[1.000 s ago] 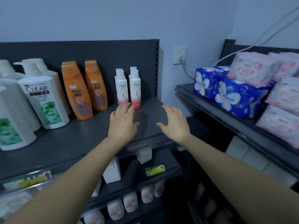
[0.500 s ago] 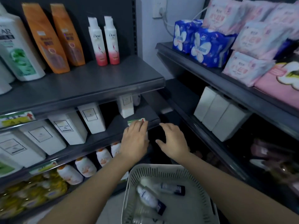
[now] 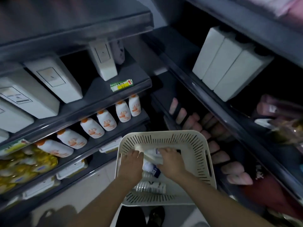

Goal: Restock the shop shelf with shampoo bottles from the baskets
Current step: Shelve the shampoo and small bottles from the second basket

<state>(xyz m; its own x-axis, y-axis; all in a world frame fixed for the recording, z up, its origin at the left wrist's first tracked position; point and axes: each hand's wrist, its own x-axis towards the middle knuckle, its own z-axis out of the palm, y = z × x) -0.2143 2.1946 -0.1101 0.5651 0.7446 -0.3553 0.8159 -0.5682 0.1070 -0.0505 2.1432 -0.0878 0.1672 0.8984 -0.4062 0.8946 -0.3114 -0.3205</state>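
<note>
Your left hand [image 3: 131, 163] and right hand [image 3: 171, 163] are both down inside the white basket [image 3: 199, 145], low in front of the shelf [image 3: 101, 94]. They meet over a pale shampoo bottle [image 3: 153, 157]. Blur hides the fingers, so I cannot tell whether either grips it. More bottles [image 3: 150, 187] lie beneath.

- The head camera looks steeply down from above, close over a white slotted basket [image 3: 164, 133] at the frame's lower centre.
- Its wide angle fans the shelves [image 3: 131, 76] outward across the upper left and right.
</note>
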